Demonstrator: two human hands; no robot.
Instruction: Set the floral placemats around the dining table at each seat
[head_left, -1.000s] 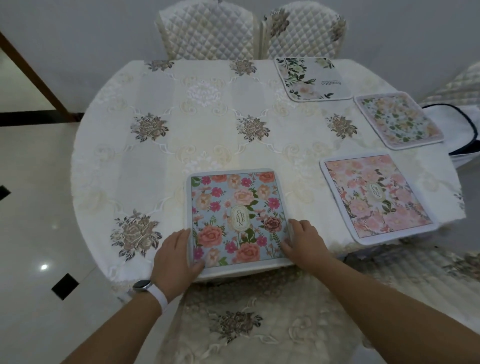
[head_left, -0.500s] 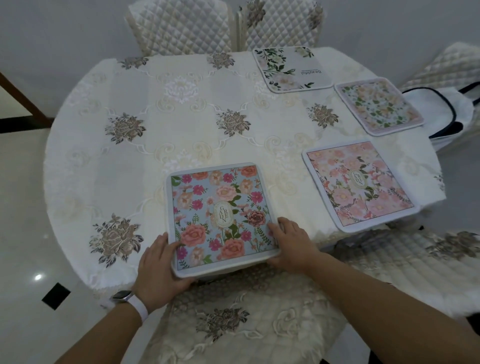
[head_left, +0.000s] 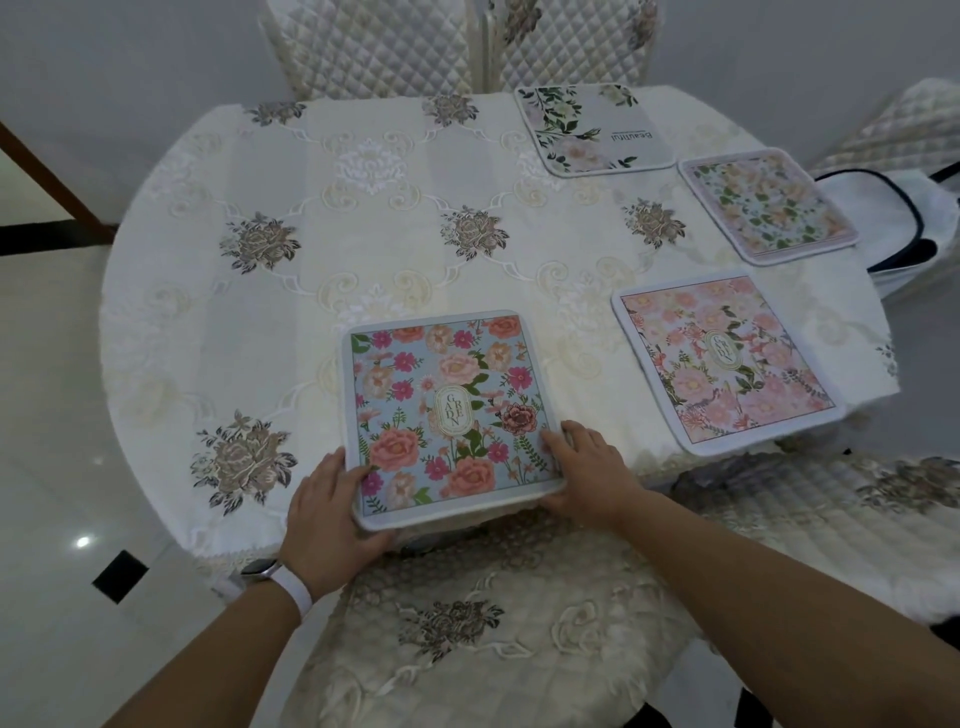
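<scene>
A blue floral placemat (head_left: 447, 410) lies at the near edge of the round dining table (head_left: 363, 234), its front edge overhanging slightly. My left hand (head_left: 332, 514) grips its near left corner, thumb on top. My right hand (head_left: 587, 462) holds its near right corner, fingers resting on the mat. Three other mats lie flat to the right: a pink one (head_left: 722, 358), a pale green-and-peach one (head_left: 766, 205), and a white leafy one (head_left: 592, 127) at the far edge.
A cream embroidered tablecloth covers the table. A quilted chair seat (head_left: 467, 623) sits under my arms, another chair seat (head_left: 857, 519) is at right, and two chair backs (head_left: 462, 47) stand beyond the table. A white bag (head_left: 904, 223) rests at far right.
The blue placemat has slid a little toward me, with both hands still on its near corners. The view has shifted slightly.
</scene>
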